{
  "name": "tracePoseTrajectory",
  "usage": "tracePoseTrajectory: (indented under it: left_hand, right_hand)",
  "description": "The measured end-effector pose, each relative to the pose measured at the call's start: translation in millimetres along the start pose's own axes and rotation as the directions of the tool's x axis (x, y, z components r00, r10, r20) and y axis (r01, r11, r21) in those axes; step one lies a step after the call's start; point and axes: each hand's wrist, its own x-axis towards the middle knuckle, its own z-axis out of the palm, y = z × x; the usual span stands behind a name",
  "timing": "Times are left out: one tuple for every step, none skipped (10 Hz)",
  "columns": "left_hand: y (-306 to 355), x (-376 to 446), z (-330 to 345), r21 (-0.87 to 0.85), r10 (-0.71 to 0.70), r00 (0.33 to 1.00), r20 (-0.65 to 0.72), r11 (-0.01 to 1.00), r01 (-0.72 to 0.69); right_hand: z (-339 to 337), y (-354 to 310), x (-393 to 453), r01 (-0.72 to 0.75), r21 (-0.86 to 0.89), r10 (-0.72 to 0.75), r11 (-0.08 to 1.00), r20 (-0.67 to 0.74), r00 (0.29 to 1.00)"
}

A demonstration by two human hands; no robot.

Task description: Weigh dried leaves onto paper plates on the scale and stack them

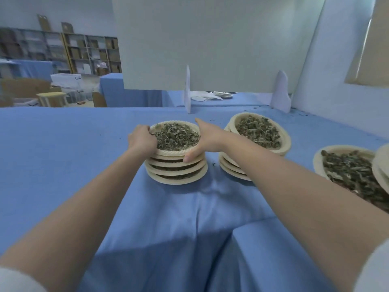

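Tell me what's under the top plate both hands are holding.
Under the top plate sit more stacked plates, dried leaves showing in the gaps. How full they are is hidden.

Surface [63,157] draped in blue cloth, creased toward the near edge. At centre, a stack of leaf-filled paper plates [176,165]; just to its right, a second stack [259,135]; at the right edge, another filled plate [347,165] partly overlapped by a further plate's rim [382,165]. Loose leaf crumbs [294,114] scatter along the far right.
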Motion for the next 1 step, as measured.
tracePoseTrajectory:
  left_hand:
    - [10.2, -3.0, -8.9, 0.057, 0.016, 0.998, -0.056, 0.998, -0.013]
  right_hand:
    - [-8.0, -10.6, -10.3, 0.005, 0.039, -0.006, 0.999, 0.018, 1.000]
